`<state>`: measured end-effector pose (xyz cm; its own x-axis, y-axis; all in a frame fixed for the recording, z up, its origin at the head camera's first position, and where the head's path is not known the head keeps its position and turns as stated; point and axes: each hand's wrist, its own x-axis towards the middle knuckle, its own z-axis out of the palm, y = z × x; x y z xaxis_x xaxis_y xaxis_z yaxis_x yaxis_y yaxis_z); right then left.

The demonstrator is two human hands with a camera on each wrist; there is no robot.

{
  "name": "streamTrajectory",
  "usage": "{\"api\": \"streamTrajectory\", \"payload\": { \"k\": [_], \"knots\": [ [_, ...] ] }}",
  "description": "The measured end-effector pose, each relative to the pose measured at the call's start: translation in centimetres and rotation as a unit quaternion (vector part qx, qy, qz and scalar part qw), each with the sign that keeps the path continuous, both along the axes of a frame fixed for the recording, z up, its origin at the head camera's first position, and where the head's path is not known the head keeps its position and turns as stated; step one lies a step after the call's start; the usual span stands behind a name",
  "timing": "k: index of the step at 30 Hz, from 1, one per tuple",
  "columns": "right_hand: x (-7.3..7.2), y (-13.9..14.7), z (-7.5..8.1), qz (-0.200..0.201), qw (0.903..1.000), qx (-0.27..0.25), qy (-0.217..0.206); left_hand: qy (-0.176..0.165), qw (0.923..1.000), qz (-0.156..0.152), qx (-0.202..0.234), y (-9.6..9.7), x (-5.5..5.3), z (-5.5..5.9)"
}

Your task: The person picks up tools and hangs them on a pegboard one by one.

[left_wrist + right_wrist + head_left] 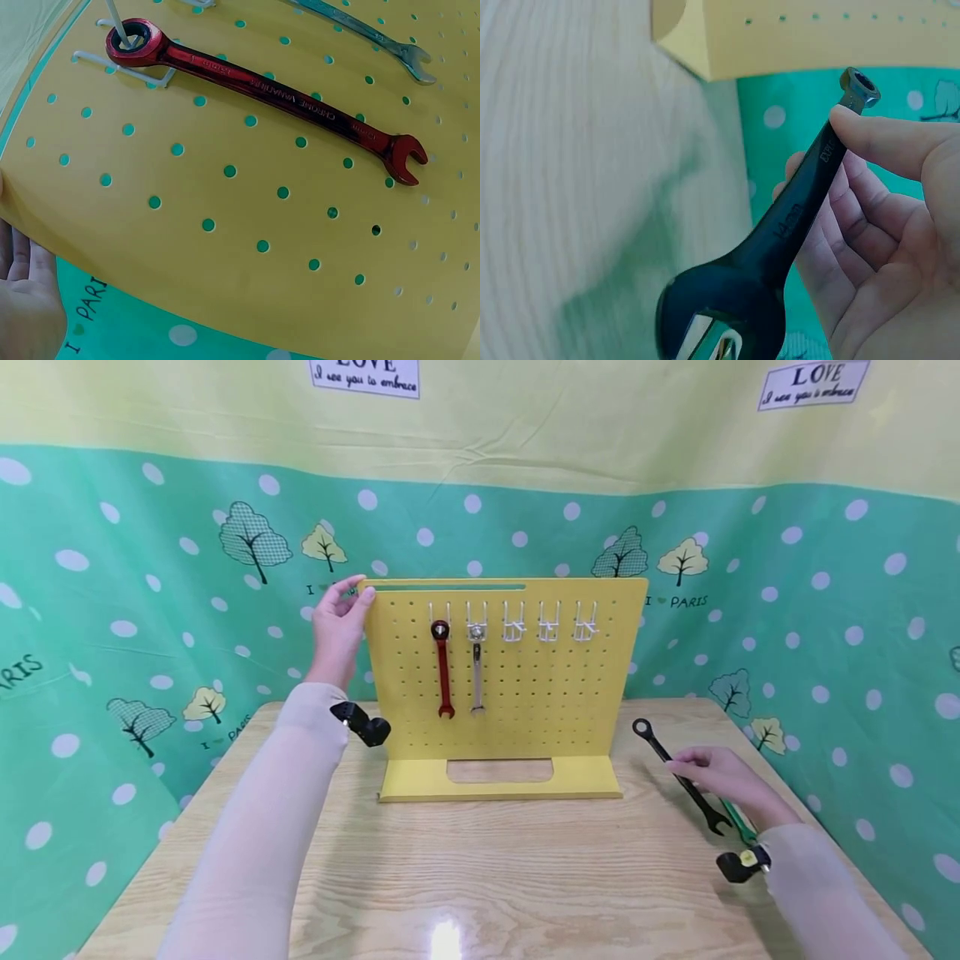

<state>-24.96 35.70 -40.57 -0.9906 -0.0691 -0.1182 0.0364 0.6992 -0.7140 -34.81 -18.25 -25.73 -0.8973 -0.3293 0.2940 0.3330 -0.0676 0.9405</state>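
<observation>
My left hand (337,635) grips the upper left corner of a yellow pegboard (628,610), thumb on its front face. On the board's leftmost white hook hangs a red combination wrench (443,672), ring end up; the left wrist view shows the hook through its ring (135,36). Beside it hangs a silver wrench (477,677). To the board's right, my right hand (731,781) pinches a black combination wrench (701,800) by its shank, ring end pointing up and away. In the right wrist view the thumb (862,135) presses near the ring. A green wrench (738,820) shows partly beneath this hand.
Three more white hooks (513,625) line the board to the right of the silver wrench. The board's base (427,781) rests on a wooden table (420,868). A green dotted curtain (862,635) encloses the back and sides.
</observation>
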Motion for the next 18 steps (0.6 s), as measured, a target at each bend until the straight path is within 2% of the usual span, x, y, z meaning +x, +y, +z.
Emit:
{"api": "streamTrajectory", "payload": {
  "k": [18],
  "knots": [
    [-1.7,-6.5,2.3,0.051,0.9948,-0.077,0.043,0.000,0.9999,0.001,-0.014,0.0,-0.1,-0.2]
  ]
}}
